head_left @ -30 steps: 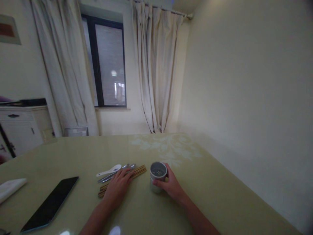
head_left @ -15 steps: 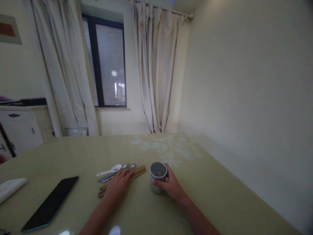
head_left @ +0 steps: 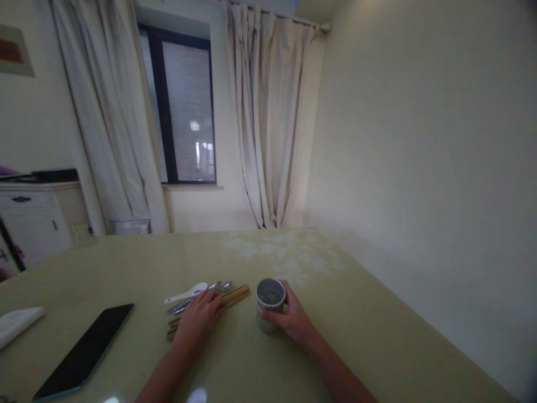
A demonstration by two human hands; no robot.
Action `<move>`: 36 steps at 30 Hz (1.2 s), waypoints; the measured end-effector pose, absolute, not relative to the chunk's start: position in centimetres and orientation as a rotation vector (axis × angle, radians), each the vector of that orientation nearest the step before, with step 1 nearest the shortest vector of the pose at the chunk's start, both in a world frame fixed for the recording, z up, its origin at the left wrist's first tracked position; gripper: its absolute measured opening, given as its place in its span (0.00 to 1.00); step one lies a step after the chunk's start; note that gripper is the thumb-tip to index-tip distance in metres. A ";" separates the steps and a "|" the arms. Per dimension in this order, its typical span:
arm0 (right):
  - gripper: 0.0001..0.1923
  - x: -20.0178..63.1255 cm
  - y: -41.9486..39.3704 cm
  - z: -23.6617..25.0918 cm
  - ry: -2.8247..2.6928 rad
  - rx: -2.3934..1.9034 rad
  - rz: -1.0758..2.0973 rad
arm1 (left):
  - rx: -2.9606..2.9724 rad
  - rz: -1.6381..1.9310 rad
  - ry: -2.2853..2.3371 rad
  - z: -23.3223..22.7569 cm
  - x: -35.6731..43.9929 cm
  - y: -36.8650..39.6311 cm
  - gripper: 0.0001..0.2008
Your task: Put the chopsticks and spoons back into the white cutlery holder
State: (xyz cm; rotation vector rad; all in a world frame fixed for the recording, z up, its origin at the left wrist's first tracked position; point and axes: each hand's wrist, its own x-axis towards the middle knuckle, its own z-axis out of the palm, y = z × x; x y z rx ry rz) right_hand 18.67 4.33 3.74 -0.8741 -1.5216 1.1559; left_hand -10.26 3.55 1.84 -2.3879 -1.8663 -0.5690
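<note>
Now the left hand [head_left: 197, 322] lies flat on the chopsticks [head_left: 235, 293], fingers spread. They point toward the cup [head_left: 271, 302]. The right hand [head_left: 293, 320] wraps around that cup.

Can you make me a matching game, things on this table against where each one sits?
Things:
1. holder
2. chopsticks
3. phone
4. napkin

Places:
A. under the left hand
B. at the table's far left edge
C. gripped by the right hand
D. flat, left of the cutlery

Pairs: 1-C, 2-A, 3-D, 4-B
</note>
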 end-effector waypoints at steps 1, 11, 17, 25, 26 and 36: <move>0.43 18.7 4.4 3.7 -1.526 -0.873 1.155 | -2.381 -0.551 -1.873 2.1 -10.2 3.4 0.12; 0.45 18.5 3.7 4.3 -1.629 -0.776 1.163 | -2.533 -0.704 -1.976 2.9 -9.8 2.7 0.09; 0.48 18.5 3.5 4.1 -1.660 -0.727 1.220 | -2.501 -0.652 -1.926 2.2 -9.4 2.9 0.14; 0.46 18.5 3.3 4.4 -1.673 -0.721 1.238 | -2.328 -0.502 -1.976 2.4 -9.4 3.0 0.15; 0.45 18.5 3.3 4.4 -1.677 -0.729 1.234 | -2.322 -0.497 -1.983 2.4 -9.4 3.0 0.15; 0.44 18.6 3.2 4.4 -1.665 -0.743 1.268 | -2.340 -0.531 -1.981 2.8 -9.4 3.0 0.13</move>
